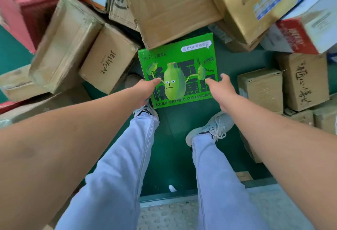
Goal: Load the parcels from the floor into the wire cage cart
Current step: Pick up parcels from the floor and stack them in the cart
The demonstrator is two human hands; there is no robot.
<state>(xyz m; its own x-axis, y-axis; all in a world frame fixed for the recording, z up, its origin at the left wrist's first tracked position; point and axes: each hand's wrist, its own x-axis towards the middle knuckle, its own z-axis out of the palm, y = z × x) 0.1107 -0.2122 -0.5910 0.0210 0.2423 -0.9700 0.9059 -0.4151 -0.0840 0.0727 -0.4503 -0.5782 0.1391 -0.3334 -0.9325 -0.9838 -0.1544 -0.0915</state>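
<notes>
Head view showed our left hand point(145, 88) and right hand point(219, 86) open, holding nothing. Beyond our fingertips lay the green box point(177, 71); every parcel seemed still unloaded, no cart visible.

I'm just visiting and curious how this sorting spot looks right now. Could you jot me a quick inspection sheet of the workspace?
Surface: dark green floor; grey studded metal plate at the near edge.
Job's things: flat bright green carton printed with a banana cartoon lies on the floor, its far edge tucked under a large plain brown cardboard box. Wire cage cart: nothing seen.
Clutter: brown box marked JELLYCAT, red carton, gold-and-blue carton, small taped brown box.
Grips: left hand and right hand reach over the green carton, fingers extended, holding nothing.
Cables: nothing seen.
Surroundings: person's pale blue trousers, white laced trainers.
</notes>
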